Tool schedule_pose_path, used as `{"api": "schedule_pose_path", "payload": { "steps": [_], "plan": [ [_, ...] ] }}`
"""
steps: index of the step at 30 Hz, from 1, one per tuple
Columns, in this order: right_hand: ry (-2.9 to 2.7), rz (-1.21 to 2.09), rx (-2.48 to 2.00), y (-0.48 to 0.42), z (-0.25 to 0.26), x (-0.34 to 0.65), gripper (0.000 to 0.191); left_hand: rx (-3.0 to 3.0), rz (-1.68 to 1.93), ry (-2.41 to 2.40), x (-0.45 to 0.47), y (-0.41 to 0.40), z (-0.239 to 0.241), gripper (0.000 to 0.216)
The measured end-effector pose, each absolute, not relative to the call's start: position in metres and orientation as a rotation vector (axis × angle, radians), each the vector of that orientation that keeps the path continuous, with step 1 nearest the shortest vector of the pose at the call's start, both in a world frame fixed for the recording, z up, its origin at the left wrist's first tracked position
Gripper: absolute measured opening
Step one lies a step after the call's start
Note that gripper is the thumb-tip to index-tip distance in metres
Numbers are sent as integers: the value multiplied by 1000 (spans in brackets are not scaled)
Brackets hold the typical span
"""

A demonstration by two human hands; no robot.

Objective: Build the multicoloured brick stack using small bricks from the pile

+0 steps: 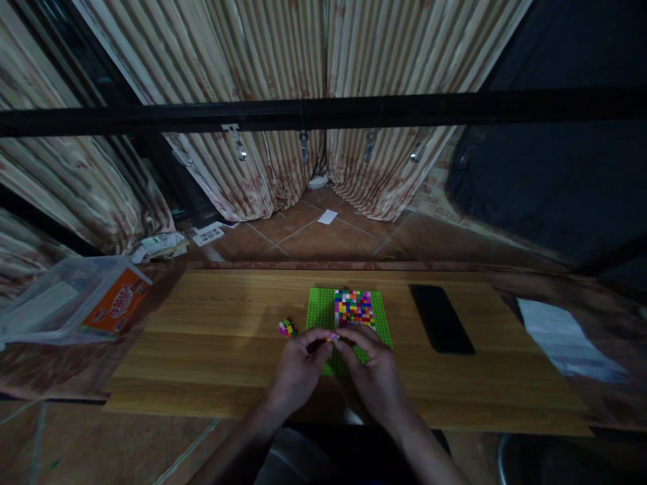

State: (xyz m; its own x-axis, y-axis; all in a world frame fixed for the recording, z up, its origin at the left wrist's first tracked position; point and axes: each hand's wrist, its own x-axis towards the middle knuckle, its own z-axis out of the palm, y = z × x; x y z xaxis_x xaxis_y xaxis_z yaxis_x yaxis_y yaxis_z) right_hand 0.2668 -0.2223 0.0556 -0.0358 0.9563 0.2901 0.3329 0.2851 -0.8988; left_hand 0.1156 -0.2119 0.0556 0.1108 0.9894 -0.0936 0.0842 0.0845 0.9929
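Observation:
A green baseplate (319, 309) lies on the wooden board (212, 337), with a patch of many small coloured bricks (354, 308) pressed onto its far right part. Both hands meet over the plate's near edge. My left hand (299, 369) and my right hand (371, 370) have their fingers pinched together around tiny coloured pieces (332, 337) between the fingertips. A small heap of loose coloured bricks (287, 328) sits on the board just left of the plate, close to my left hand.
A black phone (441, 318) lies face down right of the plate. A clear plastic bag with an orange card (75, 302) rests at the left. White paper (561, 337) lies at the right. Striped curtains and a black bar stand beyond.

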Motion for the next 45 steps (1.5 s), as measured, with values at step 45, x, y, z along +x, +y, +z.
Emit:
{"api": "schedule_pose_path", "payload": {
  "steps": [45],
  "plan": [
    [-1397,770,-1383,-122,29,332,25,1133,877,1280,117,-223,30,27]
  ]
}}
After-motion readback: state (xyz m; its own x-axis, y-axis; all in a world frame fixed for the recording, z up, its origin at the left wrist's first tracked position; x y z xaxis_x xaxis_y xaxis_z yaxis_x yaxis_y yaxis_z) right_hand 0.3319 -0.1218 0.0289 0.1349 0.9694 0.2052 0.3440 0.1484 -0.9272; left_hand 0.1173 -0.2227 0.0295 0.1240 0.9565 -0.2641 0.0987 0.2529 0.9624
